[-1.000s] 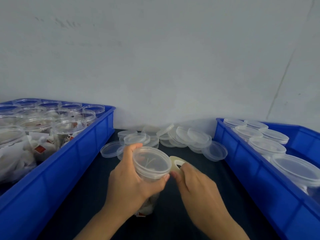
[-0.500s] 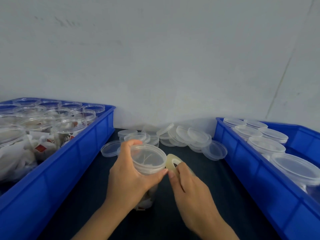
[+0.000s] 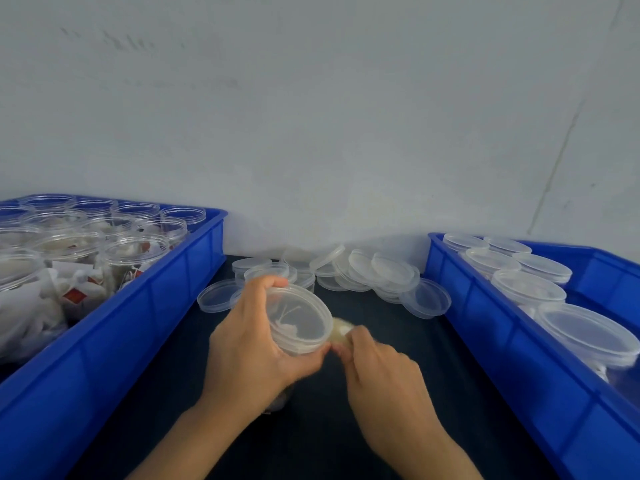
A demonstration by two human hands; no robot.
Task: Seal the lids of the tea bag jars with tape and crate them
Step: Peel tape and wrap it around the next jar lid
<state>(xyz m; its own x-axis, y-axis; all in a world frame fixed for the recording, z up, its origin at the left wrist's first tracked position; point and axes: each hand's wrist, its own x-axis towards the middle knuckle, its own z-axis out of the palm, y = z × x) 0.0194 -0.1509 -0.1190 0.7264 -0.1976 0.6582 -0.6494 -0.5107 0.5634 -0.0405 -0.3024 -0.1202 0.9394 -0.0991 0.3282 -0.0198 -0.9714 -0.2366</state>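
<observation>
Both hands meet over the dark table (image 3: 398, 317): the left hand (image 3: 252, 348) is wrapped round a clear lidded jar (image 3: 298, 320), fingers over the far rim and thumb under the near edge, while the right hand (image 3: 384, 368) pinches a pale tape roll (image 3: 341, 330) held against the jar's right side. The roll is blurred, and most of it is hidden by the fingers. The jar's lower body is covered by the left palm. Loose lids (image 3: 377, 271) are heaped behind, against the wall. Open jars are held in the left blue crate (image 3: 156, 306), and lidded jars in the right blue crate (image 3: 491, 341), both cut off by the frame edges.
</observation>
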